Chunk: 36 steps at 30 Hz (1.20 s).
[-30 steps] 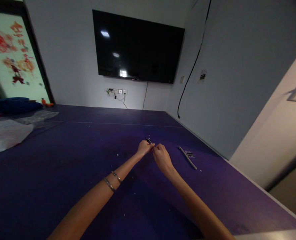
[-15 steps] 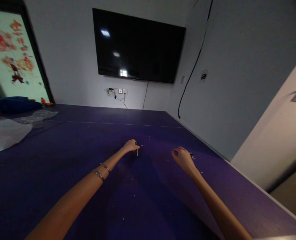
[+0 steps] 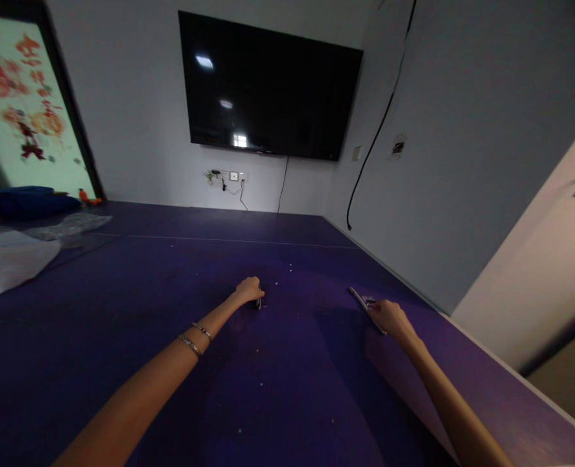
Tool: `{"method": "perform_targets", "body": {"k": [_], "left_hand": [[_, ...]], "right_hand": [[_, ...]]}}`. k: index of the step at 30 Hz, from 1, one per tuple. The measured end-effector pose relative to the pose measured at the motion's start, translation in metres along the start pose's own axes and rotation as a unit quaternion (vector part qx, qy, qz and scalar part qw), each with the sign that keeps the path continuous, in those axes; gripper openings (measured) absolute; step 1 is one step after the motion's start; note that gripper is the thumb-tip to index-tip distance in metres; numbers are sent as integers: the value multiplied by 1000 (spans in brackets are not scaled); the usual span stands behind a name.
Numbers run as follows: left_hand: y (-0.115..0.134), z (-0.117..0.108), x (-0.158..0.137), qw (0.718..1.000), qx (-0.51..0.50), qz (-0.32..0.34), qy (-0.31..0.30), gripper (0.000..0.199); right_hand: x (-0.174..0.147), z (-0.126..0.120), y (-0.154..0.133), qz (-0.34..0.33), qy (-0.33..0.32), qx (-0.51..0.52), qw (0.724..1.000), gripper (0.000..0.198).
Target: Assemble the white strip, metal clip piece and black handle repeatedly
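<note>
My left hand (image 3: 249, 290) is closed around a small, thin dark-and-light object (image 3: 258, 302), held nearly upright low over the purple surface (image 3: 287, 344). Its exact kind is too small to tell. Farther right, my right hand (image 3: 395, 320) reaches down with its fingers pinched together. It lies over part of a long, thin greyish strip (image 3: 359, 298) that slants across the surface. Beside its fingertips is a small, shiny clear-and-dark item (image 3: 369, 300). What the right fingertips grip, if anything, is hidden.
Several tiny white specks dot the surface. A clear and white plastic sheet (image 3: 15, 263) and a dark blue cloth (image 3: 24, 202) lie at the left. A black cable (image 3: 372, 149) hangs along the right wall; a television (image 3: 272, 84) is mounted ahead.
My right hand has moved to the right and slightly down, and the long strip now shows beside it. My left hand has shifted slightly left and down with its small object.
</note>
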<state>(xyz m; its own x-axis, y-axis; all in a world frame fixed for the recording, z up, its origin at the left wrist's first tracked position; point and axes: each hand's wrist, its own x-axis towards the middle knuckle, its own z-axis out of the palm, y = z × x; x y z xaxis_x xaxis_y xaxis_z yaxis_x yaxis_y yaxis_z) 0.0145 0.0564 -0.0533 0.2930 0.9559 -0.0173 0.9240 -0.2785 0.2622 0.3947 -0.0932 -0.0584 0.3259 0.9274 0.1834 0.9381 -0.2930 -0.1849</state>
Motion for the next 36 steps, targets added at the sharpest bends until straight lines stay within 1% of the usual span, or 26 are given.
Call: {"method": "perform_targets", "body": {"k": [3,6,8,10,12,14,18,22,24,27,31,36], "left_hand": [[-2,1,-3,1000,-9,5,3,30],[-5,1,-9,1000,-17,8,10,37],[-6,2,-14,999,-26,-3,19,45],[-6,3,-20,999,-34,-30,25,49],[-6,6,-25,998,-35,-52,24,48],[-6,8,-29,998,-26,-60,21,45],[-3,13,-35,997,-13,-72,28,38],[-1,14,-39,997,-20,-65,37,34],[0,14,-40,997,-23,-61,44,32],[1,15,-41,997,-26,-52,48,29],[1,15,-42,997,-33,-41,53,28],[2,14,-45,997,-39,-33,62,27]], "right_hand": [[4,6,8,17,-4,-2,1000,32],[8,10,16,23,-16,3,1000,35],[11,11,20,22,-32,8,999,36],[13,12,24,15,-56,16,998,34],[16,13,26,7,-80,24,996,32],[19,15,28,-11,-94,28,995,30],[22,19,31,-55,-101,12,993,30],[19,19,26,-65,-99,-21,993,29],[14,17,15,-59,-95,-32,993,30],[2,17,-19,-60,-86,-36,994,35],[-11,21,-85,-88,-64,-28,994,37],[-17,29,-167,-154,-48,-31,986,35]]}}
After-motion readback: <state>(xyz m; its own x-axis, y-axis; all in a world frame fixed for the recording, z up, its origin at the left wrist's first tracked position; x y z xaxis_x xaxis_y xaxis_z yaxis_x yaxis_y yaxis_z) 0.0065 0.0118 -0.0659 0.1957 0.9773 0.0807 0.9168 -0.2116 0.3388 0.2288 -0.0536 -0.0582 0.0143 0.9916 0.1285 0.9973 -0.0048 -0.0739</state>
